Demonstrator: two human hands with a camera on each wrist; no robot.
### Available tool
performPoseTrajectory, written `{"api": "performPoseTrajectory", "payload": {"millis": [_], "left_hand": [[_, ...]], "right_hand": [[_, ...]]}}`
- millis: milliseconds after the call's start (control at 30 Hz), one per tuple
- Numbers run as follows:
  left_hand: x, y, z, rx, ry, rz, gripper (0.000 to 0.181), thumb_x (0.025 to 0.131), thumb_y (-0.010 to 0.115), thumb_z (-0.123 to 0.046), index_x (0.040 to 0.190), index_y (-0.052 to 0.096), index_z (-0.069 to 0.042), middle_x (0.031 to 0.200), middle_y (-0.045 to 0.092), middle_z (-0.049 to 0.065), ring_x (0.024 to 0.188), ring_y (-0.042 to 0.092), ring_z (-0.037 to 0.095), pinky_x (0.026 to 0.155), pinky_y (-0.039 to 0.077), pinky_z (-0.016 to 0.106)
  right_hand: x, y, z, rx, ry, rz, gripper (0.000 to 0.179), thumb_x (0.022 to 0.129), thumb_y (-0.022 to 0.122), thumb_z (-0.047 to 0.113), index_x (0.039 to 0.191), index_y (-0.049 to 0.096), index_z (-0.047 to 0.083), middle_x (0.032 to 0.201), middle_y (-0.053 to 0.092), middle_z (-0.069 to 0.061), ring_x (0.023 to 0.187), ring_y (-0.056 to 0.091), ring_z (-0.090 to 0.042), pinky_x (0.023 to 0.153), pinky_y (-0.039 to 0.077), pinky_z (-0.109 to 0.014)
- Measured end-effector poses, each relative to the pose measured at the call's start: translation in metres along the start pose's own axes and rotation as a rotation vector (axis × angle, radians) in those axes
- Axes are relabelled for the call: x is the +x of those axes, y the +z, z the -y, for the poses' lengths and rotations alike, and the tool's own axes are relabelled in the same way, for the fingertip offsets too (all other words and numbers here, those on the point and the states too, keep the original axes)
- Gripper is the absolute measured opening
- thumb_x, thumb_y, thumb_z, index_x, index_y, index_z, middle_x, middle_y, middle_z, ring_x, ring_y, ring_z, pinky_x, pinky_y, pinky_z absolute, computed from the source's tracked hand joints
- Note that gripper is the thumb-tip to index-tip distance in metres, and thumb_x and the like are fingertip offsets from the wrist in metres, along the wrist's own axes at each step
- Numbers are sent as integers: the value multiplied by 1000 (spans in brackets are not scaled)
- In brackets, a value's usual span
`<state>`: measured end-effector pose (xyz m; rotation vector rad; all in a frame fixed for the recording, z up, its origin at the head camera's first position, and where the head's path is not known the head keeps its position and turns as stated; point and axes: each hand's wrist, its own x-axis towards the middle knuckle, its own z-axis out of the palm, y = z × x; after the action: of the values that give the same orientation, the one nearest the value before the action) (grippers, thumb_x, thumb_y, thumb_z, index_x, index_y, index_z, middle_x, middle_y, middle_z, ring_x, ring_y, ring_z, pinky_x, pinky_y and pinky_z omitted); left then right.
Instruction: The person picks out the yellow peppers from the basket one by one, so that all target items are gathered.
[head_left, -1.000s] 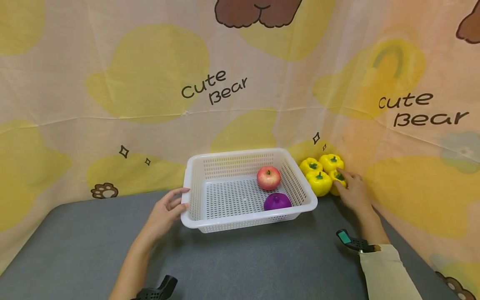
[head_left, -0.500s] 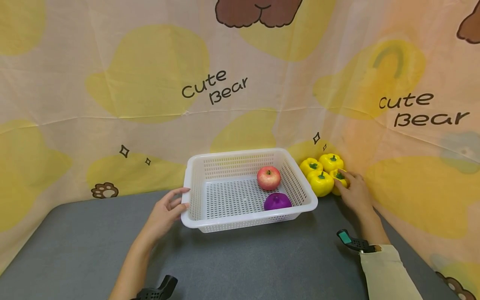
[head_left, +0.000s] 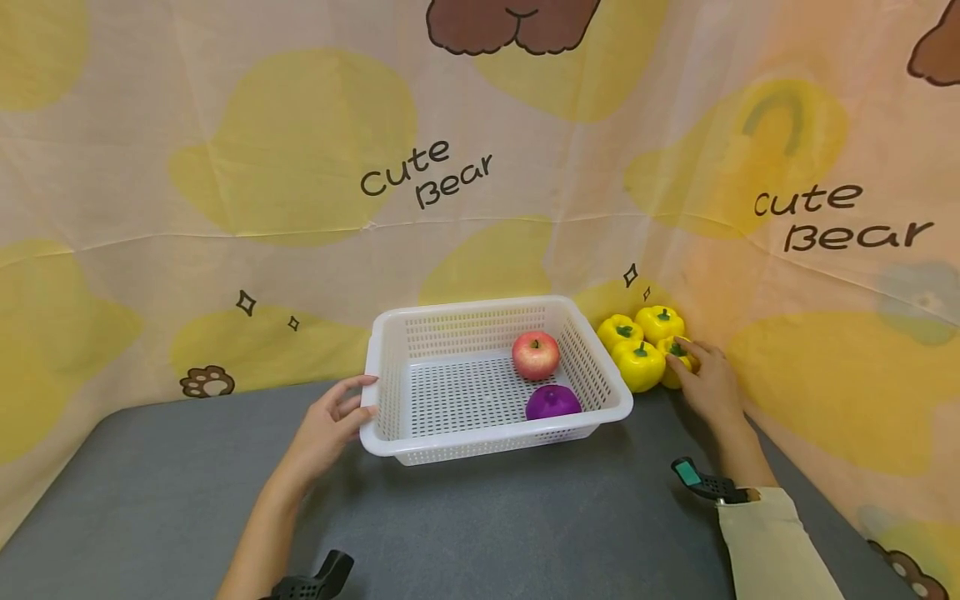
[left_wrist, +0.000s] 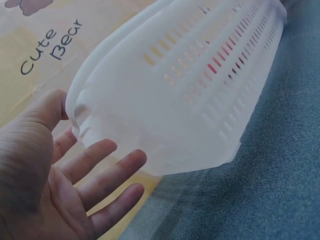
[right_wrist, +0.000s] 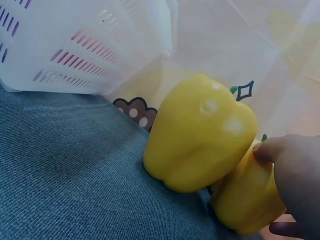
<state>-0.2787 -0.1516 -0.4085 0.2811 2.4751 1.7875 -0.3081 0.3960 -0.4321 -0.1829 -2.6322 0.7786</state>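
In the head view my left hand [head_left: 324, 435] is at the left end of a white perforated plastic basket [head_left: 480, 441]. The left wrist view shows its thumb touching the basket's rim, the other fingers spread loosely beside the end wall. Inside the basket are a red apple [head_left: 536, 356] and a round purple vegetable [head_left: 553, 402]. My right hand [head_left: 711, 388] grips the front right yellow bell pepper [right_wrist: 248, 195], thumb on its near side, other fingers mostly hidden behind it. Against this pepper stands another yellow bell pepper [right_wrist: 199, 135], closer to the basket.
Two more yellow bell peppers, one at the back left [head_left: 619, 331] and one at the back right [head_left: 660, 323], stand in the corner by the curtain. A printed curtain [head_left: 300, 150] rises behind and right of the grey table [head_left: 510, 525].
The two front peppers have shifted very slightly to the right along with my right hand. My left hand and the basket keep their places.
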Motion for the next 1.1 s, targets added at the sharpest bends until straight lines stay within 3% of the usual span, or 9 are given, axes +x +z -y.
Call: {"api": "performPoseTrajectory", "payload": {"millis": [567, 1100], "left_hand": [[1, 0, 3, 15, 7, -16, 47, 101, 57, -18, 146, 45, -9, 144, 58, 24, 115, 68, 28, 87, 59, 31], [2, 0, 3, -1, 5, -7, 47, 101, 58, -17, 146, 45, -9, 144, 57, 24, 116, 68, 29, 87, 59, 33]], "right_hand": [[-1, 3, -3, 96, 47, 13, 56, 108, 40, 39, 150, 45, 2, 153, 35, -39, 137, 33, -62, 109, 28, -73], [-3, 4, 0, 118, 83, -16, 57, 108, 42, 40, 149, 47, 2, 155, 33, -38, 139, 30, -62, 111, 24, -73]]}}
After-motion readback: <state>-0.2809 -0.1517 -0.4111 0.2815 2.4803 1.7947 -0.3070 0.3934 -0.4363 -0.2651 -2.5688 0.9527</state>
